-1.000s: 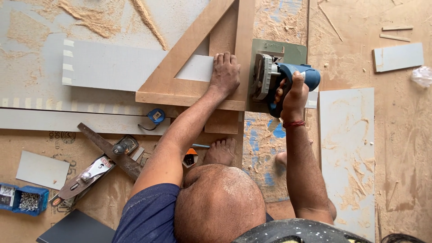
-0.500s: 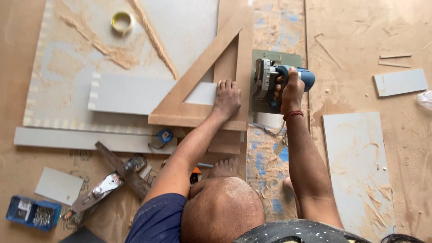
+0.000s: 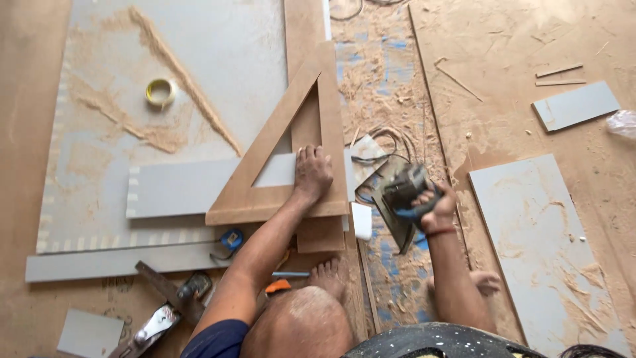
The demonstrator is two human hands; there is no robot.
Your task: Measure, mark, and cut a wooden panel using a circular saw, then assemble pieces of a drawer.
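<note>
Much sawdust point(image 3: 391, 86) around triangular frame point(image 3: 265, 199)

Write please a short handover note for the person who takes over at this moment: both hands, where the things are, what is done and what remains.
Left hand: flat on the wooden triangle guide, pressing it onto the grey board.
Right hand: grips the circular saw, lifted and tilted, off the board, to the right of the guide.
Done: much sawdust lies along the guide's right edge, so cutting seems to have been done there.
Left: cannot tell whether the cut is complete. Tape roll lies on the big panel.
</note>
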